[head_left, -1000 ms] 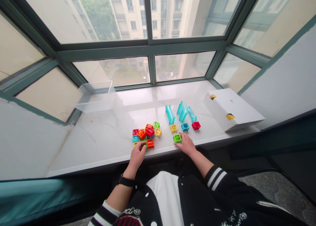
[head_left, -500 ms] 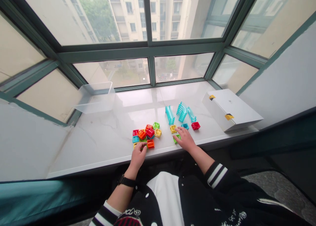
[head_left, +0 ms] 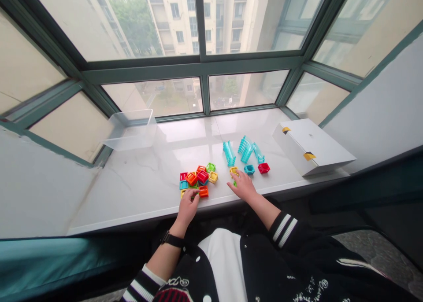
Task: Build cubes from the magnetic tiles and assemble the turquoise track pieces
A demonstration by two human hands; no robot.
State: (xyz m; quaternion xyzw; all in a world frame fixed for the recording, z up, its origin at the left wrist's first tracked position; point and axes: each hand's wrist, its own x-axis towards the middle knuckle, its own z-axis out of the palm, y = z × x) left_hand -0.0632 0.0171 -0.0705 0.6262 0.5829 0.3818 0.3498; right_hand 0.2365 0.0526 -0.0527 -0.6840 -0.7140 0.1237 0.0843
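At the near edge of a loose pile of coloured plastic blocks [head_left: 202, 176], my left hand [head_left: 187, 206] has its fingers curled in toward the thumb. What lies between its fingertips is hidden; an orange block [head_left: 203, 191] is right beside them. My right hand [head_left: 244, 186] hovers low with fingers apart, partly covering a green block [head_left: 235, 183]. Its fingertips reach the near side of a yellow block [head_left: 233, 170]. A blue block [head_left: 249, 169] and a red block [head_left: 263, 167] sit just beyond it to the right.
Clear turquoise track pieces, one straight [head_left: 229, 153], one curved [head_left: 245, 149] and a smaller one [head_left: 258, 152], lie behind the single blocks. A clear plastic bin [head_left: 132, 137] stands at the back left of the white sill [head_left: 132, 196]. A white box [head_left: 313, 145] is at the right.
My right hand has shifted slightly left and now covers more of the green block, uncovering the blue one. My left hand stays at the pile. The view has shifted slightly.
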